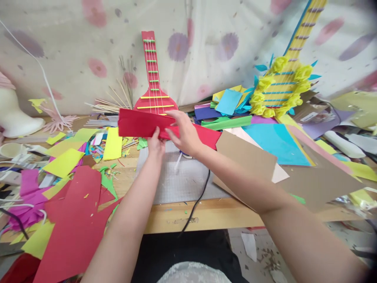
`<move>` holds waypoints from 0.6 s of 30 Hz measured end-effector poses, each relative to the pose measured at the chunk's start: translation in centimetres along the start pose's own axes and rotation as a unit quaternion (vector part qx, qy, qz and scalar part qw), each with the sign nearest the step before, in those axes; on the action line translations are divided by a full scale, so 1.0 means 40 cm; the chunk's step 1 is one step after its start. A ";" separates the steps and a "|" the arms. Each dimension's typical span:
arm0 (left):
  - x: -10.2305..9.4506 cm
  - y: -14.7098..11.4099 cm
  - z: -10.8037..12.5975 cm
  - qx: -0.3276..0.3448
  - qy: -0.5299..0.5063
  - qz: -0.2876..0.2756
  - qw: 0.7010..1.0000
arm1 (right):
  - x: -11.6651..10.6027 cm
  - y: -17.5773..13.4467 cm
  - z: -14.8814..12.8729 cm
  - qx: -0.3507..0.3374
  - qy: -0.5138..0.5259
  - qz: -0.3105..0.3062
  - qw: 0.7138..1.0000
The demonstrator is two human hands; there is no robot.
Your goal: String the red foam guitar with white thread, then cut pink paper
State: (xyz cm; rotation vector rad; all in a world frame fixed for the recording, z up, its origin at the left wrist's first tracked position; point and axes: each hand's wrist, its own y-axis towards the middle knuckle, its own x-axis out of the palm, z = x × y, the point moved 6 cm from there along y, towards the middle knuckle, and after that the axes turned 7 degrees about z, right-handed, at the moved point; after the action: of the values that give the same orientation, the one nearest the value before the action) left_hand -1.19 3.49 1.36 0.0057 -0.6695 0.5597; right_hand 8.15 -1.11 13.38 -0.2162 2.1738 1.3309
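My left hand (pixel 156 145) grips a red crepe paper strip (pixel 138 124) from below, thumb against its near face. The strip is held up above a grey cutting mat (pixel 188 184), stretching to the right behind my other hand. In front of the strip is my right hand (pixel 187 135), its fingers curved and apart; whether the fingertips touch the paper I cannot tell. A red paper guitar (pixel 151 72) with green and yellow bars and white strings leans on the back wall, its lower body hidden by the strip. Something small and white lies partly hidden below my right hand.
A yellow guitar (pixel 279 90) with paper flowers leans at the right. Brown cardboard (pixel 247 153) and a blue sheet (pixel 268 143) lie right of the mat. Red paper scraps (pixel 79 208) cover the left side. A black cable (pixel 196 204) crosses the front edge.
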 end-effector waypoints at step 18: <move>-0.410 0.029 0.188 0.064 -0.166 0.288 0.941 | -0.186 -0.357 0.401 0.264 -0.362 -0.157 0.880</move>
State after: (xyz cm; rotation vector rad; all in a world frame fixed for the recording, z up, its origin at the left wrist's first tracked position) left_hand -16.72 -4.91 -2.58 0.0280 -0.9707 1.1860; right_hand 26.46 4.51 1.13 0.1308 1.6617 0.4737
